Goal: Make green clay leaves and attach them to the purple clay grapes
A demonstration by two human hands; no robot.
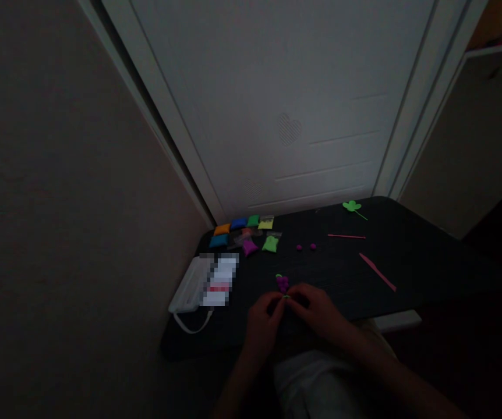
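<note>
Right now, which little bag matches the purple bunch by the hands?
The purple bag, just left of the lime-green bag. It alone shares the colour of the purple bunch.

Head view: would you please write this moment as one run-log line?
left hand: pinching green piece; right hand: pinching same piece; just beyond hands: purple cluster; farther back: two purple balls

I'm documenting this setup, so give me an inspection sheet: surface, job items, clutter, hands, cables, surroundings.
Surface: dark table with rounded corners.
Job items: small green piece; purple cluster just beyond it; two purple balls farther off.
Clutter: colored packets, two pink tools, green flower-shaped piece, white case, pixelated object.
Hands: left hand and right hand both pinching the small green piece.
Cables: white cord or strap by the white case; cannot tell which.
Surroundings: pale panel behind, wall at left, dim light.
</note>
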